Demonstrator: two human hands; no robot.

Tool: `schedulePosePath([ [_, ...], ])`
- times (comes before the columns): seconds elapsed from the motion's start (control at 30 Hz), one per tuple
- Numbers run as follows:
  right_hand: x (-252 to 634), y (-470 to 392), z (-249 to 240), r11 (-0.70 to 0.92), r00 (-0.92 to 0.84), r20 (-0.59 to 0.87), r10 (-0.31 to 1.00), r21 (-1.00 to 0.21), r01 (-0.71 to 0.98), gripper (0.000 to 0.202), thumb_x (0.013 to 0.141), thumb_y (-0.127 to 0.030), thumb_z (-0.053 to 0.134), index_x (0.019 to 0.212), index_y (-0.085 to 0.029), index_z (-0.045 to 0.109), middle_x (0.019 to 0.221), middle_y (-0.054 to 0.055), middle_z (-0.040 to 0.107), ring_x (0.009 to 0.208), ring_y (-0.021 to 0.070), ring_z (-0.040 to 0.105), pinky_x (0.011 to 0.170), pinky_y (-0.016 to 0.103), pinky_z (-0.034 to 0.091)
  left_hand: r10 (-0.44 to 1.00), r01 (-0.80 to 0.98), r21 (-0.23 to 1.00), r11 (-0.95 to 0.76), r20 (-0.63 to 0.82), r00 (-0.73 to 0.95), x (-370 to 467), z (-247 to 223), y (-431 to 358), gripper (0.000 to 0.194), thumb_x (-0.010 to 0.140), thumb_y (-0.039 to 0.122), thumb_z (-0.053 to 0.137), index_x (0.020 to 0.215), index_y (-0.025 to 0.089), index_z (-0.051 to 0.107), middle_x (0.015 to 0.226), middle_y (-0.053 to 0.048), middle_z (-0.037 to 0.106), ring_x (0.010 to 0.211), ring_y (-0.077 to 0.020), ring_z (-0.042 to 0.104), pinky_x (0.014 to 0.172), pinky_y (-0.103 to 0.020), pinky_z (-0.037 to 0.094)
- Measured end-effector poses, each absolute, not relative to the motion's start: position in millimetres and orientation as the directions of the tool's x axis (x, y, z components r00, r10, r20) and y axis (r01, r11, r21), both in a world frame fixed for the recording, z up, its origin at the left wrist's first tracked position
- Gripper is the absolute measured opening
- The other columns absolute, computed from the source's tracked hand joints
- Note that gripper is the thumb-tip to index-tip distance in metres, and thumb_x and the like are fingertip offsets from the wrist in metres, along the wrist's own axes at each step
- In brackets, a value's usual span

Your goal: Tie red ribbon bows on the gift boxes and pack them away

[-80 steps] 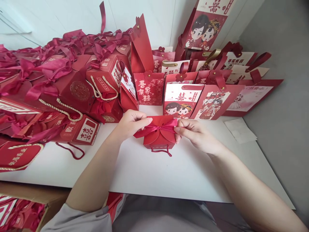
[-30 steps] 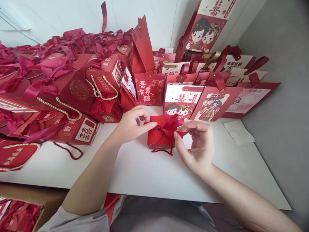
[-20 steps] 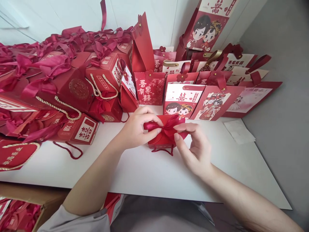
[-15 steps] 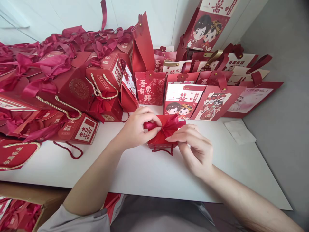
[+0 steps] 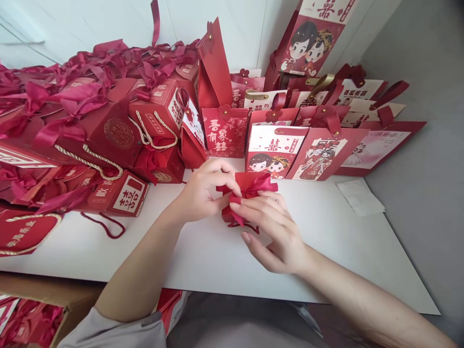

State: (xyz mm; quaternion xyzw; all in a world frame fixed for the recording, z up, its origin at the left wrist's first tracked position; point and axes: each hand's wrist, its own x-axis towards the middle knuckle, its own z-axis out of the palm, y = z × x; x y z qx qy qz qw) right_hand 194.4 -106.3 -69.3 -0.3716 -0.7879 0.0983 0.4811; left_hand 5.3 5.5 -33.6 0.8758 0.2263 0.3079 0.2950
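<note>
A small red gift box (image 5: 227, 212) stands on the white table, with a dark red cord handle at its front. Across its top runs a shiny crimson ribbon (image 5: 261, 183), gathered at the middle. My left hand (image 5: 208, 188) pinches the ribbon near that gather, from the left side. From the right, my right hand (image 5: 275, 227) has its fingertips on a ribbon end that folds over the box's front. Its thumb stands apart below. The fingers hide part of the knot area.
Several ribboned red boxes (image 5: 119, 128) are stacked at the left, some with cord handles. Behind the work stand red and white gift bags (image 5: 226, 133). A folded white paper (image 5: 360, 197) lies at right on the table (image 5: 217, 261). A cardboard carton (image 5: 68, 290) with more boxes sits lower left.
My right hand has moved left across the box front, bringing a ribbon end toward the middle, and its thumb has spread away. My left hand stays nearly in place at the ribbon.
</note>
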Motion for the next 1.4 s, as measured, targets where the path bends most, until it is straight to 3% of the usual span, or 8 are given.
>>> schedulePosePath([
  [0.13, 206.6, -97.8, -69.6, 0.635, -0.045, 0.694, 0.719, -0.628, 0.451, 0.028, 0.094, -0.016, 0.058, 0.120, -0.027, 0.062, 0.103, 0.006, 0.072, 0.096, 0.0238, 0.068, 0.093, 0.045, 0.049, 0.585, 0.224, 0.675, -0.703, 0.370, 0.722, 1.7, -32.8, 8.0, 0.013, 0.086, 0.022, 0.073, 0.072, 0.021, 0.072, 0.091, -0.005, 0.059, 0.085, -0.0165, 0.058, 0.081, -0.031, 0.050],
  [0.23, 220.0, -83.1, -76.1, 0.442, 0.239, 0.532, 0.812, -0.829, 0.343, 0.009, 0.099, -0.027, 0.056, 0.101, -0.027, 0.065, 0.103, 0.007, 0.066, 0.104, 0.0245, 0.063, 0.095, 0.044, 0.049, 0.579, 0.223, 0.691, -0.688, 0.338, 0.742, 0.0, -33.3, 9.6, 0.014, 0.086, 0.020, 0.072, 0.072, 0.021, 0.071, 0.091, -0.004, 0.058, 0.085, -0.0154, 0.058, 0.080, -0.029, 0.049],
  [0.4, 233.0, -61.5, -93.1, 0.153, 0.176, 0.150, 0.973, -0.988, -0.006, 0.026, 0.098, -0.039, 0.059, 0.082, -0.024, 0.074, 0.127, 0.007, 0.068, 0.126, 0.0271, 0.060, 0.107, 0.047, 0.047, 0.583, 0.224, 0.716, -0.661, 0.301, 0.754, -0.7, -33.2, 10.8, 0.016, 0.084, 0.013, 0.070, 0.070, 0.021, 0.070, 0.097, -0.005, 0.060, 0.091, -0.0168, 0.060, 0.085, -0.030, 0.050],
  [0.57, 230.0, -62.9, -97.3, 0.159, -0.009, 0.165, 0.986, -0.964, -0.214, 0.026, 0.098, -0.042, 0.059, 0.094, -0.029, 0.080, 0.148, 0.003, 0.059, 0.141, 0.0292, 0.051, 0.119, 0.051, 0.039, 0.582, 0.232, 0.742, -0.629, 0.251, 0.774, -1.7, -31.7, 12.1, 0.014, 0.086, 0.019, 0.070, 0.071, 0.020, 0.070, 0.099, -0.005, 0.062, 0.091, -0.0174, 0.062, 0.086, -0.030, 0.051],
  [0.8, 233.5, -71.6, -89.3, 0.473, -0.218, 0.424, 0.879, -0.832, 0.290, 0.049, 0.104, -0.042, 0.050, 0.153, -0.037, 0.046, 0.158, 0.005, 0.047, 0.147, 0.0268, 0.041, 0.122, 0.055, 0.033, 0.555, 0.154, 0.760, -0.631, 0.304, 0.774, -0.6, -36.3, 12.6, 0.019, 0.090, 0.028, 0.071, 0.073, 0.019, 0.069, 0.105, -0.007, 0.065, 0.094, -0.0171, 0.065, 0.086, -0.029, 0.052],
  [0.93, 229.3, -75.2, -89.3, 0.526, -0.194, 0.504, 0.841, -0.682, 0.508, 0.057, 0.105, -0.042, 0.047, 0.159, -0.032, 0.033, 0.151, 0.012, 0.051, 0.138, 0.0307, 0.047, 0.116, 0.059, 0.039, 0.605, 0.201, 0.686, -0.700, 0.420, 0.676, 0.0, -36.1, 10.9, 0.018, 0.089, 0.025, 0.071, 0.071, 0.019, 0.070, 0.113, -0.008, 0.061, 0.104, -0.0202, 0.061, 0.096, -0.034, 0.050],
  [1.07, 223.8, -77.3, -92.0, 0.523, -0.191, 0.536, 0.822, -0.580, 0.624, 0.065, 0.104, -0.041, 0.048, 0.163, -0.029, 0.022, 0.150, 0.015, 0.050, 0.137, 0.0337, 0.047, 0.113, 0.060, 0.040, 0.690, 0.314, 0.679, -0.664, 0.394, 0.607, -0.8, -30.7, 9.5, 0.026, 0.092, 0.015, 0.056, 0.070, 0.018, 0.069, 0.098, -0.006, 0.058, 0.086, -0.0164, 0.058, 0.079, -0.032, 0.048],
  [1.4, 220.5, -78.0, -88.2, 0.548, -0.270, 0.559, 0.784, -0.419, 0.724, 0.057, 0.104, -0.042, 0.046, 0.157, -0.024, 0.034, 0.152, 0.017, 0.048, 0.139, 0.0348, 0.045, 0.115, 0.060, 0.036, 0.812, 0.511, 0.639, -0.575, 0.371, 0.450, 2.0, -23.7, 3.8, 0.019, 0.085, 0.020, 0.067, 0.072, 0.017, 0.053, 0.094, -0.002, 0.056, 0.081, -0.0136, 0.055, 0.074, -0.028, 0.044],
])
